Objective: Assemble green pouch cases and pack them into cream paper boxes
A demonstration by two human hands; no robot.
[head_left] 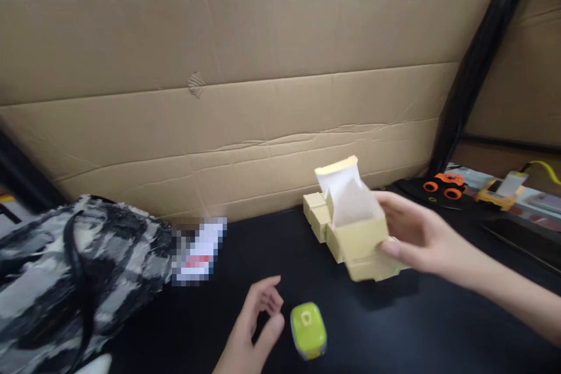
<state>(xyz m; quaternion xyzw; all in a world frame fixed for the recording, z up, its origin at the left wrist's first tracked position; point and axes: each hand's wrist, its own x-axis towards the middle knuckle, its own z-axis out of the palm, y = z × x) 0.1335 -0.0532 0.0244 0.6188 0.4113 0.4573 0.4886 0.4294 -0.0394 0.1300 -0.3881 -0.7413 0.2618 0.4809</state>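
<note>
In my right hand (409,231) is a small pale-yellow cardboard box (362,239), gripped by its right side between thumb and fingers. Its lid flap stands up, showing a white inside. Behind it and to its left are several similar pale-yellow boxes (316,210) in a row on the dark table. My left hand (260,318) hovers low in the view with fingers curled and apart, holding nothing. Just right of its thumb a small green rounded container (308,330) with a clear rim lies on the table, not touched.
A black-and-white patterned bag (83,274) with a black strap fills the left. Beside it is a blurred-out packet (201,251). At right are an orange-wheeled toy car (447,186), a yellow-orange object (499,191) and a dark flat device (526,239). A cardboard wall (245,105) closes the back.
</note>
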